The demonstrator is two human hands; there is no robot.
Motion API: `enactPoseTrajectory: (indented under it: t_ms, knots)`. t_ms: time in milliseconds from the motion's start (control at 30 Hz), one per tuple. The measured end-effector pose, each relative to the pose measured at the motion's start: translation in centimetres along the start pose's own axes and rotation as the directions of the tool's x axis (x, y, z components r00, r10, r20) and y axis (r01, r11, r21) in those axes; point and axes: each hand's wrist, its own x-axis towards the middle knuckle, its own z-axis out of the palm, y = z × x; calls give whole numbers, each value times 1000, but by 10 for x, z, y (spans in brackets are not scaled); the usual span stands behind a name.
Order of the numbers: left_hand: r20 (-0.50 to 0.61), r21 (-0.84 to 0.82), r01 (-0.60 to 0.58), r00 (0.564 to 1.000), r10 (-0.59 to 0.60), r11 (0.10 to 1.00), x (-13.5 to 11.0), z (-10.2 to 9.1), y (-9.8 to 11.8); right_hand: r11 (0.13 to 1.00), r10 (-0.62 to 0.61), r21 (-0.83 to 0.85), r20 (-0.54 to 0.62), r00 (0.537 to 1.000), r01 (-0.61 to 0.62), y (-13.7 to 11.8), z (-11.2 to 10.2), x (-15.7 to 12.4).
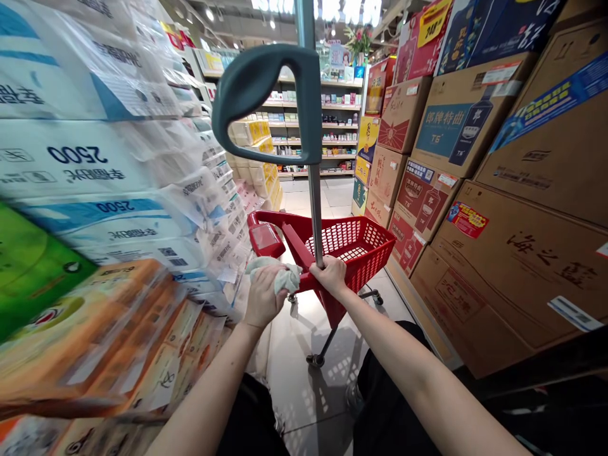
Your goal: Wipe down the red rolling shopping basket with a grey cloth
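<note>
left hand (pixel 266 294), closed round a pale cloth (pixel 286 278), lies at the near edge of the red cart (pixel 369 263), just left of the right hand (pixel 331 276), clasped by the upright pole (pixel 314 202).

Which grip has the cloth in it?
The left grip, with the pale cloth bunched in it. The right grip shows no cloth; it holds the red cart near its pole's foot.

The single head camera looks forward and down from head height, close above the red cart (pixel 360 273), facing along the aisle (pixel 327 195) toward shelves (pixel 339 125).
</note>
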Motion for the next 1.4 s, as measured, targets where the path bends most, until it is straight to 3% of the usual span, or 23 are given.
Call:
enactPoseTrajectory:
  t_ms: [100,200,367,467,567,733,900,967,1067,1233,1333,1400]
  knots:
    - [40,-46,105,994,-103,993,14,-5,-29,1000,-2,3,-12,1000,2,2,1,3]
    - [52,-77,142,989,-138,987,26,-8,-34,1000,-8,12,-17,1000,8,7,1,5]
    - [47,-100,159,987,-155,982,30,-5,7,997,-26,77,23,999,24,22,-13,12]
    - [76,-98,93,993,-85,991,28,2,28,990,-19,139,96,995,6,35,-29,18]
    - [105,-96,-5,994,15,995,27,8,32,969,-13,246,153,988,-25,44,-42,22]
    - [168,-75,-78,982,90,994,35,2,10,926,-10,372,182,983,-59,51,-49,27]
    - [197,-36,109,975,-100,993,57,-10,-29,910,-44,411,210,977,-47,56,-48,33]
    - [218,2,204,955,-199,979,68,-14,-46,904,-62,425,221,973,-39,60,-49,35]
    - [329,62,212,918,-221,975,80,-19,-57,904,-75,426,246,966,-38,65,-49,38]
    - [442,86,90,889,-119,992,95,-22,-35,897,-57,437,281,958,-75,66,-46,40]
    - [561,39,58,824,-70,998,108,-21,-20,867,-77,491,296,952,-83,66,-46,40]
    - [630,48,92,770,-101,995,117,-21,-18,861,-87,502,312,946,-86,66,-47,39]
